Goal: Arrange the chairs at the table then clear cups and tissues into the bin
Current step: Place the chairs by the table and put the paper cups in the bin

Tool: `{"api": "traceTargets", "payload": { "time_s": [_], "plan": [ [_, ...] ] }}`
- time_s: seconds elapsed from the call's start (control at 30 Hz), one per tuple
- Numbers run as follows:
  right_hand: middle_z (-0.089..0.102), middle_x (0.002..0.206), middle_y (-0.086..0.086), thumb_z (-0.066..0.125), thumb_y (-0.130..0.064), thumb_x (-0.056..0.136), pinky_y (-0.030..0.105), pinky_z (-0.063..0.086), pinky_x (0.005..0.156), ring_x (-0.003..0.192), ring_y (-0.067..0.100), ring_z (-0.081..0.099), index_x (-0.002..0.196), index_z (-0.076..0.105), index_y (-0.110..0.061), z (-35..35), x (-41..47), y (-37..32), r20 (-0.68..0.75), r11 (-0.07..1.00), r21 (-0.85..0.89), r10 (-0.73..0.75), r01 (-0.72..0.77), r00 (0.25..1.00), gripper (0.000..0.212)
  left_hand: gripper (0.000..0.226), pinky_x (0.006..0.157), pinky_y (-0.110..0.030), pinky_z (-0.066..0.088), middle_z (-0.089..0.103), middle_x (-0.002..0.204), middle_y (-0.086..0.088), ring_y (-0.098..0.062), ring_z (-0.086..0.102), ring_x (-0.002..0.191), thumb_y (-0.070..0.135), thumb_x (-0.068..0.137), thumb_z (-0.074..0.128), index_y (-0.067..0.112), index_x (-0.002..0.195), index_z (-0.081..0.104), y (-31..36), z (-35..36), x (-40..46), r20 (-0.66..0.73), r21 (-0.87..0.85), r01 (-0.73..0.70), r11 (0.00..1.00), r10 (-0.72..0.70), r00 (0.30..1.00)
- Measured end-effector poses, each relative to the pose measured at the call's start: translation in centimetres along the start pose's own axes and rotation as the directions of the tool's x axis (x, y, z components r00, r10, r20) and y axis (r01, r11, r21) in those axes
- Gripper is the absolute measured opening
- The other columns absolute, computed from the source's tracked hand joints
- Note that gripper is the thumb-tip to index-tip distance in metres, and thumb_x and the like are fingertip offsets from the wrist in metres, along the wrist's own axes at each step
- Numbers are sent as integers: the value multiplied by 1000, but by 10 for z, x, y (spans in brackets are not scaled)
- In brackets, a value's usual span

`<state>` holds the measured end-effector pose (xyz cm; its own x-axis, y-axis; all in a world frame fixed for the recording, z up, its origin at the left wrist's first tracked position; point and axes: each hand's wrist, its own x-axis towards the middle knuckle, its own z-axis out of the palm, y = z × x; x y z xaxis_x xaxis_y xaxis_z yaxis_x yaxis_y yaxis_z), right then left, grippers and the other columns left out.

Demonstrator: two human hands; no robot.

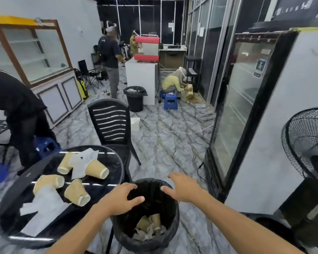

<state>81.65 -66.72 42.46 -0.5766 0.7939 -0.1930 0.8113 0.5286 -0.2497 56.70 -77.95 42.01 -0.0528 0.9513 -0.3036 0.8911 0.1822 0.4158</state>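
A black bin (170, 233) lined with a black bag stands just below me, with crushed paper cups and tissues at its bottom. My left hand (120, 199) hovers over the bin's left rim, fingers spread and empty. My right hand (184, 187) hangs over the right rim, also open and holding nothing. Left of the bin is a round black glass table (114, 162) carrying several tan paper cups (76, 192) lying on their sides and white tissues (42, 204). A black slatted chair (111, 123) stands at the table's far side.
A glass-door fridge (246, 99) and a black standing fan (308, 143) line the right. A second black bin (135, 98) and blue stools (170, 101) sit further off. A person in black (13, 99) bends at the left; others work at the back. A white cable (173, 130) crosses the floor.
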Motion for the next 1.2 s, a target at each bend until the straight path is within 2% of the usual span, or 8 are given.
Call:
{"api": "traceTargets", "payload": {
  "time_s": [0.1,0.3,0.47,0.6,0.77,1.0,1.1,1.2],
  "plan": [
    [48,142,4,40,-71,89,41,44,100,129,25,45,142,41,-16,-8,37,13,23,996,10,-85,85,996,76,90,108,-34,44,54,140,13,-12,49,132,92,73,41,35,142,47,-8,-2,21,-11,-32,74,997,-74,997],
    [50,139,7,43,-69,89,41,44,99,125,27,48,135,47,-14,-26,99,32,34,982,24,-190,190,981,72,106,104,-27,41,53,142,4,-14,49,130,93,63,35,24,142,49,-2,-17,49,-90,-95,167,981,-176,980],
    [46,145,7,43,-69,89,42,41,104,131,26,44,143,40,-14,-27,150,23,78,959,16,-283,282,956,78,91,108,-26,38,48,149,7,-12,44,135,83,77,46,24,146,44,-23,-16,53,-198,-156,304,940,-332,922],
    [48,143,8,44,-65,91,42,42,103,129,27,46,144,39,-12,-22,192,-10,107,922,3,-385,387,917,75,114,113,-30,36,46,151,6,-13,42,137,97,60,29,24,147,43,-54,-21,43,-219,-220,384,897,-429,876],
    [47,140,7,45,-65,90,41,42,102,129,27,45,144,37,-13,4,240,-71,104,869,16,-493,494,864,75,82,114,-35,35,40,154,5,-16,36,141,76,83,47,26,148,40,-106,-21,39,-295,-242,477,845,-533,793],
    [41,144,7,45,-62,90,42,47,96,125,28,47,147,28,-11,61,309,-148,62,780,-89,-617,620,784,78,84,110,-39,41,28,160,10,-16,24,144,76,84,41,27,151,34,-174,-13,54,-391,-263,544,797,-603,695],
    [47,133,7,45,-58,89,40,48,90,113,28,51,140,36,-10,82,329,-171,64,727,-143,-670,671,740,70,91,109,-43,43,24,161,11,-17,22,146,80,75,25,29,151,32,-194,-9,62,-416,-191,566,802,-588,693],
    [47,130,8,46,-58,90,39,46,81,107,29,51,135,38,-9,101,340,-185,111,708,-184,-674,682,730,67,87,105,-46,46,22,162,10,-22,22,145,78,75,26,32,149,31,-209,0,72,-427,-209,566,797,-595,681]
  ]
}}
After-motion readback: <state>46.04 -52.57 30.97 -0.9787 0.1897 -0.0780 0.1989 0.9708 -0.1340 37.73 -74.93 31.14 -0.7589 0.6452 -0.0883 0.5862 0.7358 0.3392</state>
